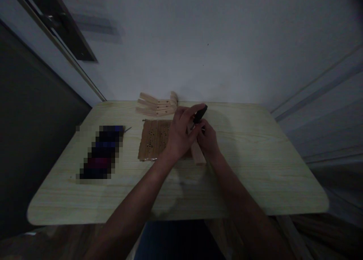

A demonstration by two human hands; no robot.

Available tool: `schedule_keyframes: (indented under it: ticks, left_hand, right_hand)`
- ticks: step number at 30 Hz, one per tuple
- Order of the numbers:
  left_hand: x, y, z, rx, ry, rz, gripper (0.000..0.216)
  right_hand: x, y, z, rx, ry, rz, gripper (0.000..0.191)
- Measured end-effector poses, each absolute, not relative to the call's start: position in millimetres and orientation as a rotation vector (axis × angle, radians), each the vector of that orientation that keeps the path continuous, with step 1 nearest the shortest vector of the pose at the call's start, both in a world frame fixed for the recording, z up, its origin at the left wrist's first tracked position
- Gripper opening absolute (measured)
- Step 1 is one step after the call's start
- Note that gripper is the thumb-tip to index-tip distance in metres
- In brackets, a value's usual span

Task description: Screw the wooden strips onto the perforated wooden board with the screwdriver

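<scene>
Both my hands meet over the middle of a pale wooden table [255,169]. My left hand [180,133] is closed around a dark handled tool [200,113] whose top sticks out above the fingers. My right hand [208,140] is closed on a light wooden block [197,156], which stands tilted on the table just below the fingers. Under my left hand lies a brown board [153,139] full of small holes, partly hidden by the hand.
Several light wooden slats [155,105] with small holes lie stacked at the table's far edge against a white wall. A blurred dark patch [102,152] sits on the table's left part. A dark door stands at far left.
</scene>
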State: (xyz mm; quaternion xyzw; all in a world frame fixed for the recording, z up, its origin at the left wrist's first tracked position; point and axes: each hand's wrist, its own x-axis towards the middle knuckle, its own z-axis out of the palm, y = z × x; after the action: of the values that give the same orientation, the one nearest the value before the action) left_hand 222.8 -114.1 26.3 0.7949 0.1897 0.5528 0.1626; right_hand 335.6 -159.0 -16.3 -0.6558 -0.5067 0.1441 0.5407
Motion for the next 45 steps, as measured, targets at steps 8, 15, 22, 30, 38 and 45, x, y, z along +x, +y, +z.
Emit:
schedule_keyframes:
  ticks: [8, 15, 22, 30, 38, 45]
  left_hand:
    - [224, -116, 25, 2.247, 0.453, 1.553, 0.043]
    - [220, -118, 29, 2.288, 0.455, 1.475, 0.041]
    - [222, -113, 26, 2.260, 0.573, 1.577, 0.036]
    - [222, -114, 24, 2.211, 0.480, 1.518, 0.045]
    - [221, -112, 26, 2.186, 0.509, 1.524, 0.042]
    - [225, -106, 21, 2.181, 0.491, 1.574, 0.043]
  right_hand:
    - [334, -160, -14, -1.554, -1.181, 0.385, 0.024]
    - [334, -160, -12, -1.551, -1.186, 0.382, 0.021]
    - [335, -158, -15, -1.578, -1.193, 0.363, 0.023]
    - [334, -158, -12, -1.562, -1.202, 0.369, 0.027]
    - [334, -156, -13, -1.584, -1.193, 0.362, 0.026]
    - [337, -153, -16, -1.588, -1.214, 0.335, 0.026]
